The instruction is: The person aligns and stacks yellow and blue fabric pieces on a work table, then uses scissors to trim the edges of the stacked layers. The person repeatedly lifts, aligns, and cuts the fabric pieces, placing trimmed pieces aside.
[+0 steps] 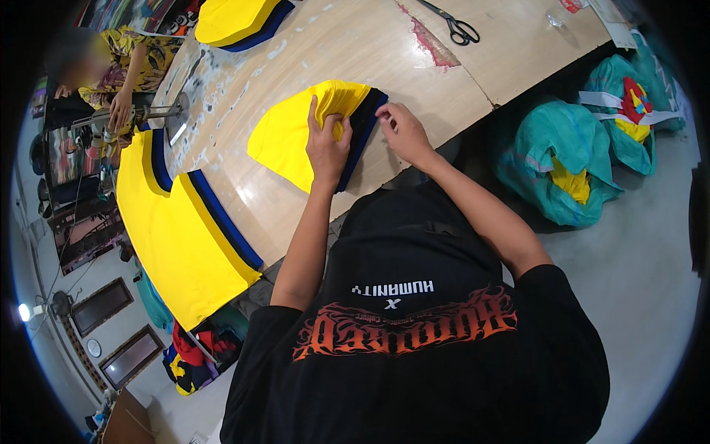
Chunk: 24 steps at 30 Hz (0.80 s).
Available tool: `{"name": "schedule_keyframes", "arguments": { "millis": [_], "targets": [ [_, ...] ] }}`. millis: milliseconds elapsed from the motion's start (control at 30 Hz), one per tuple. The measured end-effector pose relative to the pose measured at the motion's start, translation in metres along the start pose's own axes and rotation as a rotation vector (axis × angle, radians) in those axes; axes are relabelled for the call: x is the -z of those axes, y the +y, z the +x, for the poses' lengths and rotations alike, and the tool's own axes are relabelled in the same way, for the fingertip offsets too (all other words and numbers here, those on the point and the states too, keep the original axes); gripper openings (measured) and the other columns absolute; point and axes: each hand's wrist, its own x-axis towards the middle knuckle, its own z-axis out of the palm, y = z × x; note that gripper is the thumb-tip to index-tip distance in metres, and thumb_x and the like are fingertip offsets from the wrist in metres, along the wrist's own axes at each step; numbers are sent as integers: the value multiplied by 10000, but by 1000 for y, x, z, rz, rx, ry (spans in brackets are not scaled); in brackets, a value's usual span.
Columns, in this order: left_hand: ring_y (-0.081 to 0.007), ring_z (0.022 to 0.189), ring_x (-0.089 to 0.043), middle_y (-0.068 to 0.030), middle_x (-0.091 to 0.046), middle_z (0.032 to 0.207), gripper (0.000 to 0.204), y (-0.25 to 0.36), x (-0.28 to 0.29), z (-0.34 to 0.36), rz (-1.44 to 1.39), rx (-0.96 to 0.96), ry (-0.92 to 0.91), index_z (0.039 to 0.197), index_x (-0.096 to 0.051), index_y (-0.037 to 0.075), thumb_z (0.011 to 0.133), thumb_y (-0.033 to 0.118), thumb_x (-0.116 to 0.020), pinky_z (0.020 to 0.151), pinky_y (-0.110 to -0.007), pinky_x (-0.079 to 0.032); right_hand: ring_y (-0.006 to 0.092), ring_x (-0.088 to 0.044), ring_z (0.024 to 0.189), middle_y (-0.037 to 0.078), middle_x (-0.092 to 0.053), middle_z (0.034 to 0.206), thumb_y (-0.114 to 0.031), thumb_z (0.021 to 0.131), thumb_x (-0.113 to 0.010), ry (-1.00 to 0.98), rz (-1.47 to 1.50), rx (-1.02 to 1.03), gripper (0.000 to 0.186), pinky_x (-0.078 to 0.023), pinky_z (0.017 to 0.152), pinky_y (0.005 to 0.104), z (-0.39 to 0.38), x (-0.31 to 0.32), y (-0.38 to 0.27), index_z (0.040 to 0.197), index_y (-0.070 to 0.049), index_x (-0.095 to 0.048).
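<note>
A stack of cut fabric pieces lies on the wooden table in front of me, yellow layers on top and navy layers showing along the right side. My left hand rests on the yellow part, index finger stretched toward the far edge, the other fingers bent around bunched-up layers. At the navy layers' far right corner is my right hand, its thumb and fingertips pinched together on the edge. How many layers they grip is hidden.
Another yellow and navy stack overhangs the table's left edge; one more lies at the far side. Black scissors lie far right. At left, a person's hand is on a cutting machine. Green sacks stand right.
</note>
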Motion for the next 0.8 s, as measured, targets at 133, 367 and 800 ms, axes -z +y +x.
{"name": "schedule_keyframes", "arguments": {
  "millis": [133, 367, 800],
  "targets": [
    [-391, 1178, -742, -181, -447, 1701, 184, -4, -1, -3, -71, 61, 16, 1055, -748, 95, 968, 244, -815, 861, -431, -639, 293, -632, 1088, 106, -624, 1170, -177, 943, -781, 84, -388, 336, 247, -501, 907, 452, 9, -11, -19, 1173, -109, -721],
    [-415, 1193, -731, -197, -463, 1688, 195, -8, -4, -5, -103, 111, 8, 1067, -745, 95, 970, 247, -818, 877, -440, -638, 314, -593, 1140, 88, -614, 1173, -191, 917, -794, 98, -556, 416, 216, -469, 915, 466, 27, -18, -14, 1115, -118, -745],
    [-425, 1307, -656, -237, -511, 1613, 224, 3, -5, -7, -141, 59, -38, 1115, -751, 79, 982, 248, -812, 1018, -466, -584, 266, -714, 915, 142, -753, 987, -114, 973, -660, 667, 100, 102, 108, -547, 830, 388, 100, 65, -14, 994, -12, -633]
  ]
}}
